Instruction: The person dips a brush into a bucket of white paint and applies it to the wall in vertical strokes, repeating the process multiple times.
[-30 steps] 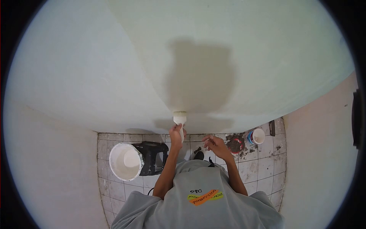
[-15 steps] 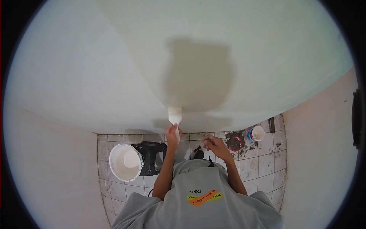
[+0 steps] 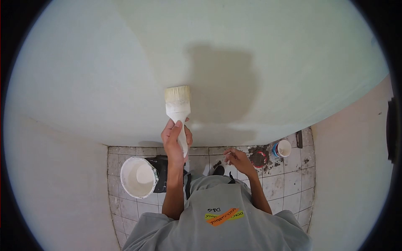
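Observation:
A wide white paintbrush [image 3: 178,102] with cream bristles points up the wall, its handle wrapped by the fingers of my left hand [image 3: 175,140]. The bristles overlap the pale wall [image 3: 125,83] beside a broad dark shadow. A faint slanting line divides a whiter area on the left from a greener one on the right. Lower down, my right hand [image 3: 238,160] hangs in front of my body, with its fingers loosely bent and apart and nothing in them.
On the left, a white bucket [image 3: 154,178] with pale paint stands by a black stool [image 3: 161,184]. A small paint can [image 3: 282,148] and a red-rimmed round item [image 3: 258,159] sit among dark debris on the tiled floor [image 3: 274,186]. Side walls rise left and right.
My left hand has raised the paintbrush up and to the left, and the brush looks larger in view. My right hand has stayed nearly still.

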Motion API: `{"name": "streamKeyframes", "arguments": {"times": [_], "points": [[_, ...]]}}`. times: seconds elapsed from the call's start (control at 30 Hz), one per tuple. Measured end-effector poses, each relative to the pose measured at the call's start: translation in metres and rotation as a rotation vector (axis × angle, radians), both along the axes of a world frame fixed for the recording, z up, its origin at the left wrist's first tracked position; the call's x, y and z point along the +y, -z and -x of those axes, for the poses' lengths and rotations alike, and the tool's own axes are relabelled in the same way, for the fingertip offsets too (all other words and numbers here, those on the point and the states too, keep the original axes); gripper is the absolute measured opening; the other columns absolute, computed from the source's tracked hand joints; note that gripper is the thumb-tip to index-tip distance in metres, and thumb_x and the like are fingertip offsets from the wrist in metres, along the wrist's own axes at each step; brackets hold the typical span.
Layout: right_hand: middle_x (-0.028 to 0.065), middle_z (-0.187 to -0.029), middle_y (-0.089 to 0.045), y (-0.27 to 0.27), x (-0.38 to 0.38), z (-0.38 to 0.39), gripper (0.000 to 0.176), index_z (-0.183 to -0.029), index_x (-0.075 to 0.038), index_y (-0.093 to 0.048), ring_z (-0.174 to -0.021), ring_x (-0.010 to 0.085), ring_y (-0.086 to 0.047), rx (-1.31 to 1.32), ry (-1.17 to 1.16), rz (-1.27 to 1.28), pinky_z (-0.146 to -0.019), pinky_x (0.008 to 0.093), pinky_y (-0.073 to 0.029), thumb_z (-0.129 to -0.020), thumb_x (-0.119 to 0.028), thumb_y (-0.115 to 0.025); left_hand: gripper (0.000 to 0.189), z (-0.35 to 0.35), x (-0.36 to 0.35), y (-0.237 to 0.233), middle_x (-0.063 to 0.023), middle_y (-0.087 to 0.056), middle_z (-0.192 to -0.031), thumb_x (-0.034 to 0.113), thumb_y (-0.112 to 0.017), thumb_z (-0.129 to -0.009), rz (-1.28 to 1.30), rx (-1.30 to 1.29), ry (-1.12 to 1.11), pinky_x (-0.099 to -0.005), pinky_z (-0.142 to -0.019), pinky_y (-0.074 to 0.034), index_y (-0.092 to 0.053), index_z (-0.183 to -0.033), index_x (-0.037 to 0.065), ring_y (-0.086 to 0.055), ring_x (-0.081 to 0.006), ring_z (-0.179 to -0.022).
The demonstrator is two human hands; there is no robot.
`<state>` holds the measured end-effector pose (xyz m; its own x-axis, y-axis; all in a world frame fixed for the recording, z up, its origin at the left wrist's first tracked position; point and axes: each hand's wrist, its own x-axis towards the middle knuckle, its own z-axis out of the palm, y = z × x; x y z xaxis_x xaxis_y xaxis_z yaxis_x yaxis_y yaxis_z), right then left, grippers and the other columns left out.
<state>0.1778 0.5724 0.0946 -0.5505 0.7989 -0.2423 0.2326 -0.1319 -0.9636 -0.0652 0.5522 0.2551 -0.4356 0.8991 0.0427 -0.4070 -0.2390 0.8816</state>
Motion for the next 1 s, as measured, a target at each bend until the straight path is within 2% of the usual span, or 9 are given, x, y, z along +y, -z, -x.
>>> {"name": "streamKeyframes", "arguments": {"times": [0.1, 0.23, 0.37, 0.5, 0.57, 0.73, 0.8, 0.9, 1.0], "points": [[0.0067, -0.079, -0.064, 0.004, 0.0, 0.004, 0.02, -0.105, 0.0, -0.06, -0.071, 0.0114, -0.061, 0.022, 0.004, -0.019, -0.065, 0.0262, -0.051, -0.094, -0.013, -0.05, 0.028, 0.003, 0.005, 0.007, -0.0035, -0.047, -0.05, 0.022, -0.049, -0.095, -0.017, 0.033, -0.003, -0.0233, -0.036, -0.03, -0.057, -0.106, -0.004, -0.039, -0.0094, -0.037], [0.0068, -0.078, -0.064, 0.003, -0.001, 0.007, 0.021, -0.104, 0.001, -0.06, -0.07, 0.0116, -0.062, 0.031, 0.007, -0.034, -0.064, 0.026, -0.051, -0.094, -0.014, -0.049, 0.026, 0.01, 0.012, 0.104, -0.0034, -0.047, -0.051, 0.022, -0.05, -0.095, 0.096, -0.075, 0.058, -0.0249, -0.036, -0.03, -0.058, -0.102, -0.002, -0.042, -0.0109, -0.038], [0.006, -0.081, -0.064, 0.004, 0.0, 0.005, 0.018, -0.106, 0.0, -0.059, -0.074, 0.0112, -0.062, 0.037, -0.024, 0.026, -0.065, 0.0257, -0.05, -0.096, -0.011, -0.05, 0.023, 0.013, -0.009, 0.214, -0.004, -0.047, -0.051, 0.023, -0.052, -0.093, 0.369, -0.174, 0.071, -0.0281, -0.035, -0.031, -0.058, -0.094, 0.0, -0.042, -0.0137, -0.038], [0.0067, -0.082, -0.065, 0.005, 0.003, 0.005, 0.018, -0.106, 0.0, -0.06, -0.076, 0.0112, -0.063, 0.038, -0.029, 0.015, -0.065, 0.0255, -0.05, -0.096, -0.011, -0.05, 0.023, 0.013, -0.006, 0.214, -0.0037, -0.047, -0.051, 0.023, -0.053, -0.09, 0.478, -0.217, 0.065, -0.028, -0.035, -0.032, -0.059, -0.091, 0.0, -0.043, -0.0135, -0.038], [0.0069, -0.082, -0.065, 0.004, 0.004, 0.004, 0.019, -0.106, 0.0, -0.06, -0.076, 0.011, -0.063, 0.047, -0.038, -0.016, -0.066, 0.0253, -0.05, -0.096, -0.012, -0.05, 0.024, 0.017, 0.008, 0.169, -0.0041, -0.048, -0.051, 0.022, -0.053, -0.091, 0.426, -0.175, 0.067, -0.0275, -0.035, -0.032, -0.059, -0.091, -0.001, -0.043, -0.013, -0.038], [0.0069, -0.082, -0.065, -0.009, 0.007, 0.004, 0.019, -0.106, 0.0, -0.06, -0.075, 0.0107, -0.062, 0.04, -0.031, 0.004, -0.065, 0.0252, -0.05, -0.096, -0.012, -0.05, 0.027, 0.006, 0.008, -0.023, -0.0033, -0.044, -0.049, 0.02, -0.051, -0.093, 0.253, -0.006, -0.021, -0.0248, -0.034, -0.027, -0.06, -0.096, -0.005, -0.036, -0.011, -0.036], [0.0069, -0.081, -0.065, -0.008, 0.006, 0.007, 0.019, -0.106, 0.0, -0.06, -0.074, 0.0106, -0.061, 0.034, -0.038, -0.001, -0.064, 0.0252, -0.05, -0.096, -0.013, -0.05, 0.03, 0.001, 0.005, -0.076, -0.0021, -0.041, -0.047, 0.02, -0.049, -0.094, 0.096, 0.003, -0.062, -0.0237, -0.033, -0.025, -0.059, -0.1, -0.007, -0.032, -0.0098, -0.034], [0.0071, -0.079, -0.065, 0.001, 0.006, 0.011, 0.019, -0.105, 0.0, -0.06, -0.072, 0.0105, -0.061, 0.061, -0.06, -0.042, -0.063, 0.025, -0.05, -0.096, -0.013, -0.05, 0.032, 0.002, -0.001, -0.121, -0.0018, -0.04, -0.047, 0.021, -0.048, -0.095, -0.036, 0.03, -0.005, -0.0231, -0.033, -0.024, -0.058, -0.102, -0.008, -0.031, -0.0091, -0.034], [0.0072, -0.078, -0.065, -0.001, 0.003, 0.011, 0.02, -0.106, 0.0, -0.06, -0.069, 0.0105, -0.061, 0.05, -0.063, -0.026, -0.063, 0.0249, -0.05, -0.096, -0.014, -0.051, 0.033, 0.003, 0.001, -0.107, -0.0024, -0.04, -0.046, 0.023, -0.048, -0.096, -0.024, 0.041, -0.004, -0.0237, -0.034, -0.025, -0.058, -0.103, -0.007, -0.032, -0.01, -0.034]]}}
